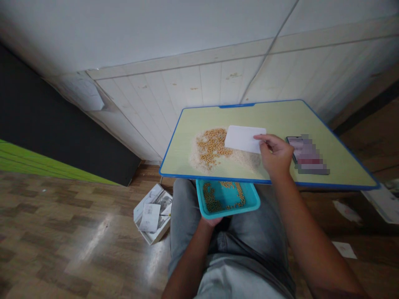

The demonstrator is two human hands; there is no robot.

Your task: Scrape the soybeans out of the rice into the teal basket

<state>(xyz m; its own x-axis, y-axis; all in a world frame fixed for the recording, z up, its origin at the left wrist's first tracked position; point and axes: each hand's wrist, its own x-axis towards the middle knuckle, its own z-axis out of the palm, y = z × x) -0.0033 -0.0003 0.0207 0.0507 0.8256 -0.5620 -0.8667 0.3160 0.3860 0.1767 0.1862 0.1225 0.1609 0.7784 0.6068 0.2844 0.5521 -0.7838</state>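
Between the thumb and fingers of my right hand [276, 154] is a white card [245, 138], held by its right end over the folding table [274, 116]. The card's left edge meets a spread of round yellow soybeans [213, 143]. Pale grains that look like rice [199, 162] lie around the beans, and more extend beneath the card. Below the table's front edge, my left hand [213, 221] supports a teal plastic basket [229, 214] over my lap; most of its fingers are hidden underneath. Soybeans also lie along the basket's inner sides.
A phone [296, 149], partly blurred out, rests on the table to the right of my right hand. On the wooden floor at left stands an open white box [152, 238] with papers inside. The paneled wall [174, 91] rises behind the table, with a cable [264, 58] running down it.
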